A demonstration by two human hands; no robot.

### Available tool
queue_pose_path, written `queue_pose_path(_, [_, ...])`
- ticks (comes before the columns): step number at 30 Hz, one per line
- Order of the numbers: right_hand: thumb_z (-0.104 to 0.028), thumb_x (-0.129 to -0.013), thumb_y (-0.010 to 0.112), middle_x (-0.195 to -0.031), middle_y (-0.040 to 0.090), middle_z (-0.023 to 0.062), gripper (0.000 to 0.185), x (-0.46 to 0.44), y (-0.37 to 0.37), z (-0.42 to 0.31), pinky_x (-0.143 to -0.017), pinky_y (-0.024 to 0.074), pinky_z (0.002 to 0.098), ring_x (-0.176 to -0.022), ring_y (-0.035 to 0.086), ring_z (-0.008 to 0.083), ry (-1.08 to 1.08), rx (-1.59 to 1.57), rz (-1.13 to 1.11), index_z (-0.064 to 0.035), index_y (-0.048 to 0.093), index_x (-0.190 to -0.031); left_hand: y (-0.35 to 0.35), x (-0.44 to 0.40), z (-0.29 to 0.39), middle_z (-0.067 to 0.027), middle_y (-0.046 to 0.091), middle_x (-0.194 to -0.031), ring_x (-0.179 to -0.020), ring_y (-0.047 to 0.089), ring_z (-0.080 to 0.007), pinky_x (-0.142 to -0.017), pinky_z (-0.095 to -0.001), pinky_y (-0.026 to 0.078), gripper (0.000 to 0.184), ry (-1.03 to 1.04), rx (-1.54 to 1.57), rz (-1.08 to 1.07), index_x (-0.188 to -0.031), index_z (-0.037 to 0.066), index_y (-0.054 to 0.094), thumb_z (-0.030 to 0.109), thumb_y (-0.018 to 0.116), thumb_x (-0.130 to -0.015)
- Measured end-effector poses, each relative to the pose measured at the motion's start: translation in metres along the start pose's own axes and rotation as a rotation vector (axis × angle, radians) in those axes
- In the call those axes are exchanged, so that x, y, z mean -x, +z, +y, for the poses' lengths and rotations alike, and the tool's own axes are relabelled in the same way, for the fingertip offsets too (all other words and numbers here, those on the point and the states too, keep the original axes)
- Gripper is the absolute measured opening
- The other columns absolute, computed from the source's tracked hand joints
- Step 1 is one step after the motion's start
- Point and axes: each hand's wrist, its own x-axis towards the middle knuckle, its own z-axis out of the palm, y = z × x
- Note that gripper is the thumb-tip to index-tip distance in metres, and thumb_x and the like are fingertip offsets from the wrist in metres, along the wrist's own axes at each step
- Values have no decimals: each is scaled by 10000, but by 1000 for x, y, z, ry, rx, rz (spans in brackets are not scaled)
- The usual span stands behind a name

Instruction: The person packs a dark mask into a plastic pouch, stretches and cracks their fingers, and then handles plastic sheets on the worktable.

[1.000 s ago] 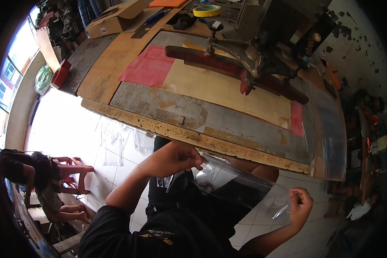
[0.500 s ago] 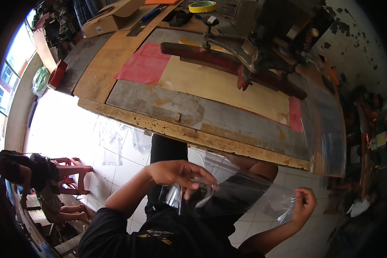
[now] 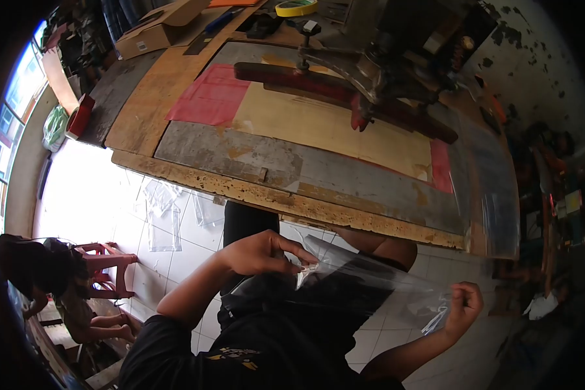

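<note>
A clear plastic sheet or bag (image 3: 370, 276) is stretched between my two hands above my lap. My left hand (image 3: 263, 253) pinches its left end, where the film is bunched and catches the light. My right hand (image 3: 465, 307) grips the opposite end with curled fingers, and shiny creases show just beside them. Beyond both hands stands the worktable (image 3: 286, 198), its worn wooden front edge facing me. On the table is a press with a long dark red bar (image 3: 292, 81) over a yellowish sheet (image 3: 331, 127) with pink-red patches at its ends.
Several clear plastic pieces (image 3: 164, 227) lie on the tiled floor to the left. A red stool (image 3: 110, 263) and a seated person (image 3: 88, 305) are at the lower left. A cardboard box (image 3: 159, 29), a yellow tape roll (image 3: 296, 7) and a red tape roll (image 3: 80, 117) sit on the table.
My left hand has closed into a pinch on the bunched film, where its fingers were more spread. The loose film at its left no longer shows. My right hand keeps its grip.
</note>
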Motion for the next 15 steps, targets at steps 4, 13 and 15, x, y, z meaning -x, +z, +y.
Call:
queue_pose_path(4, [-265,-940,838,-784,653,14,306,4,5,-9,-636,420,212,-661,557,56,-55,-14,27,1,687,-926,-5,2,14,-118,793,-1126,-1079,725,-163,-1021,-305,538,428,-36,-230,40,-1374,25,699,-19,648,-950])
queue_pose_path(13, [-284,-916,865,-761,676,14,330,-3,6,-28,-650,442,220,-660,584,73,-230,161,79,2,701,-943,-15,9,2,-152,762,-982,-919,735,-209,-891,-349,565,449,148,-392,-166,-1423,40,656,121,713,-986])
queue_pose_path(15, [-276,-926,857,-768,675,2,320,-6,8,-29,-664,434,211,-689,582,60,-52,98,151,5,705,-945,-15,14,16,-130,737,-962,-863,695,-191,-844,-332,550,454,113,-417,-105,-1438,56,651,123,714,-994])
